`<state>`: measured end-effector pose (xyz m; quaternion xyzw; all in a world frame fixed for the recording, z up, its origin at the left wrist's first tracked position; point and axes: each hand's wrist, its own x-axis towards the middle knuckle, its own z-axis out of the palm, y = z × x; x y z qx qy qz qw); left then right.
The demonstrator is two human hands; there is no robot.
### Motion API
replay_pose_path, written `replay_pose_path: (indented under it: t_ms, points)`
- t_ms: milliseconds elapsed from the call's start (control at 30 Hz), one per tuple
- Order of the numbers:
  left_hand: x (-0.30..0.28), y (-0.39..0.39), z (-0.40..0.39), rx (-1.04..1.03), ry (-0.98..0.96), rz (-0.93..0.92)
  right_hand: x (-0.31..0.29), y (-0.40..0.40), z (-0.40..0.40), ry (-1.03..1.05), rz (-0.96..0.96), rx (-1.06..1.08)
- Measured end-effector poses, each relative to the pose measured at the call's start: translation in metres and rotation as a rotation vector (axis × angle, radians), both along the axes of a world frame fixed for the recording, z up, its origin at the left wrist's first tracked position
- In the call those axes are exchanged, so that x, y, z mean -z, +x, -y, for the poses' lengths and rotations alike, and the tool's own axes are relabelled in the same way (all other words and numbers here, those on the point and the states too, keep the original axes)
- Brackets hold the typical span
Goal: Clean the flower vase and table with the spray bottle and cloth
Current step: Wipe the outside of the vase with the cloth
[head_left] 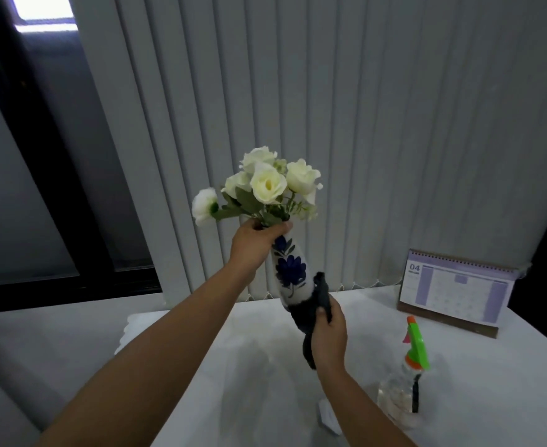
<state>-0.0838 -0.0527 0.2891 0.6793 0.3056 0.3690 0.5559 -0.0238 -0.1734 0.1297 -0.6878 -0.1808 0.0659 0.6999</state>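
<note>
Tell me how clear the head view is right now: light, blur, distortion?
Head view: dim overall, with glare from the window top left; vase and flowers fairly sharp; spray bottle and calendar soft; wide-angle lens bows the blinds.

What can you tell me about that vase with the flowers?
The vase is slim, white and glossy like ceramic, painted with dark blue flowers. It is lifted above the table, tilted, and holds white roses. The left hand grips its neck; the right hand presses a dark cloth around its base.
</note>
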Motion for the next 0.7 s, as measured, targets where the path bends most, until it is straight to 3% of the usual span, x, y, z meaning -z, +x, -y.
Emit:
replay_pose_path:
  t_ms: [133,367,500,633,700]
  points:
    - [0.004,0.005,0.004,0.011,-0.012,-0.035,-0.021,0.004,-0.006,0.012,0.055,0.125]
    - [0.009,0.013,0.012,-0.044,-0.035,-0.04,0.005,-0.02,0.018,-0.132,0.737,0.111]
    - [0.018,0.006,0.016,-0.124,-0.021,-0.032,0.012,-0.03,0.021,-0.269,0.872,-0.114]
    - [0.018,-0.003,0.017,-0.162,-0.051,0.05,-0.02,-0.039,-0.009,-0.26,1.085,-0.091]
    - [0.014,-0.007,0.015,-0.184,-0.068,0.08,-0.023,-0.041,-0.015,-0.292,1.069,-0.106]
